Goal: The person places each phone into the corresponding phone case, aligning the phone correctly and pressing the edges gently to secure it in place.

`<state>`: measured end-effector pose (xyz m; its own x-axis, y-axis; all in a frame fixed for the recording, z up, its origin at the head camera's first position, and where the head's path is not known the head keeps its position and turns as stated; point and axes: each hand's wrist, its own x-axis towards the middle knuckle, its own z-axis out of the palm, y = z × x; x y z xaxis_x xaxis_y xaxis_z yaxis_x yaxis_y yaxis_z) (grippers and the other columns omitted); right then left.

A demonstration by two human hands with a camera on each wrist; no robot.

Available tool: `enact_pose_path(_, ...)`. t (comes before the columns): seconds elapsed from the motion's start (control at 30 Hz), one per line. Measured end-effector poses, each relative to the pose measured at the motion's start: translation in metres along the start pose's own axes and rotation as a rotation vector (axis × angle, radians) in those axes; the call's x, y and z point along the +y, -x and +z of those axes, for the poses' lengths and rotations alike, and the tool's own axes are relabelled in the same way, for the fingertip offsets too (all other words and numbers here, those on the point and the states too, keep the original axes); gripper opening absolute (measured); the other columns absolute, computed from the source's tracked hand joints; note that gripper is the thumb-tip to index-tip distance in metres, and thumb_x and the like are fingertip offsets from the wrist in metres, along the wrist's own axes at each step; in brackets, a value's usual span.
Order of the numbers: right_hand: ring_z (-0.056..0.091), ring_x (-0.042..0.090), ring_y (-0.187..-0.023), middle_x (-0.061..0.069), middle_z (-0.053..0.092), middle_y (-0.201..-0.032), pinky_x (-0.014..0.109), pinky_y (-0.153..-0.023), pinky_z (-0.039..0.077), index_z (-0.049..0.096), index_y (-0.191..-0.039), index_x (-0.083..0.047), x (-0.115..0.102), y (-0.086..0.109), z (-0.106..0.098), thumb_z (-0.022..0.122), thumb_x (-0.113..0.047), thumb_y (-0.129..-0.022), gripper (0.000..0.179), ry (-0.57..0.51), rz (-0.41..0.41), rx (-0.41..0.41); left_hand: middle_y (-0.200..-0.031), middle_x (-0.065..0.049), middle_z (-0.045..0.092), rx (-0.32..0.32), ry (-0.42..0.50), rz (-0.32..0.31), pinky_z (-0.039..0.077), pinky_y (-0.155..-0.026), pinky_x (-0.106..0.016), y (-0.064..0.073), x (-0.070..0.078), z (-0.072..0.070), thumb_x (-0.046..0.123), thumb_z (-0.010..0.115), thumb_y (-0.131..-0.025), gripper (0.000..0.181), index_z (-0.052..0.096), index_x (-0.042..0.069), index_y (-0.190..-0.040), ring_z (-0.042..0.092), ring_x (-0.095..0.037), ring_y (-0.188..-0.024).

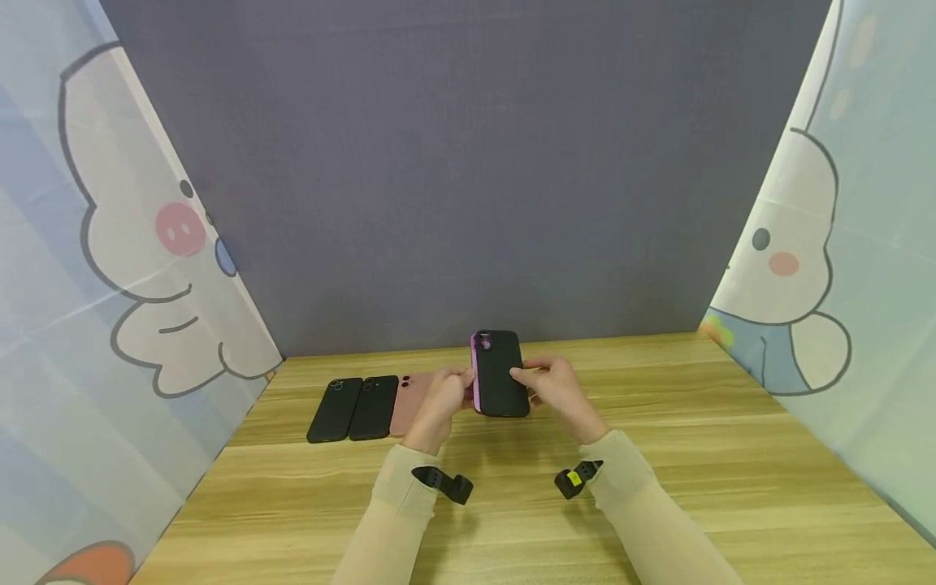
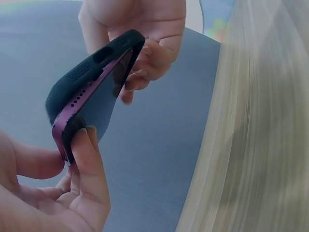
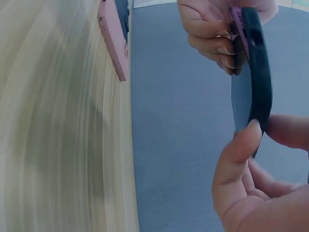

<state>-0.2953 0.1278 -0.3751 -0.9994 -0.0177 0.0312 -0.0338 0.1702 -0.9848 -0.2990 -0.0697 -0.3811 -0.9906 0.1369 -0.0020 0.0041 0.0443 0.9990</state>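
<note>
A purple phone (image 1: pixel 476 392) sits partly inside a black phone case (image 1: pixel 503 370), raised above the table. My left hand (image 1: pixel 443 400) pinches the phone's left edge between thumb and fingers. On the opposite side, my right hand (image 1: pixel 561 392) pinches the case's right edge, thumb on its back. The left wrist view shows the phone's purple frame (image 2: pixel 72 108) projecting from the case (image 2: pixel 82 72) along the left side, with the dark screen facing away from the case. In the right wrist view the case's edge (image 3: pixel 261 82) lies between the right thumb and fingers.
To the left on the wooden table (image 1: pixel 658 487) lie two dark phones or cases, one outermost (image 1: pixel 335 410) and one beside it (image 1: pixel 374 408). A pink one (image 1: pixel 411 402) lies next to them, partly behind the left hand. A grey panel (image 1: pixel 468 162) stands behind.
</note>
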Motion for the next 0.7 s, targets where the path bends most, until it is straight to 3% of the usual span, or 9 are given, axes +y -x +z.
enact_pose_path(0.27,0.058,0.019,-0.068,0.010,0.065,-0.082,0.037,-0.067,0.053,0.070,-0.112,0.006,0.0044,-0.0023,-0.0026,0.067,-0.025,-0.100,0.033,-0.073,0.023,-0.085,-0.081,-0.005,0.061,-0.023,-0.001,-0.003,0.052,-0.071,-0.032,0.0000,0.0022,0.0012,0.013,0.045,-0.108,0.026,0.063,-0.006,-0.106,0.058,-0.015,-0.070)
enact_pose_path(0.7,0.053,0.017,-0.065,0.008,0.061,-0.080,0.032,-0.062,0.048,0.069,-0.106,0.009,0.0069,-0.0038,-0.0051,0.060,-0.023,-0.104,0.033,-0.138,0.036,-0.135,-0.082,-0.005,0.062,-0.104,0.010,0.024,0.053,-0.071,-0.031,0.0002,0.0007,-0.0009,0.013,0.045,-0.108,0.026,0.066,-0.002,-0.101,0.061,-0.017,-0.072)
